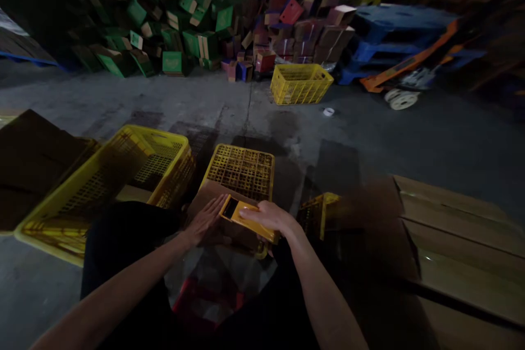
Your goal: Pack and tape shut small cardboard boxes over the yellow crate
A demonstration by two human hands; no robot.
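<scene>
A boxy yellow-orange hand tool (255, 221) with a dark opening at its left end is gripped in my right hand (266, 215). Its exact kind is too dim to make out. The thumb lies along its top. Fingers stretched out, my left hand (208, 221) rests flat on a brown cardboard sheet (211, 191), close to the tool's dark end. The cardboard lies on the near part of a yellow plastic crate (241, 167) standing between my knees, its grid surface facing up. My hands hide part of the cardboard.
To the left stands a large open yellow crate (164, 169). Stacked flat cardboard (459, 235) is at right, beside another yellow crate (318, 213). Farther off are a yellow basket (301, 85), a white tape-like ring (328, 112), an orange pallet jack (410, 63), blue pallets (385, 27) and heaped boxes (172, 63).
</scene>
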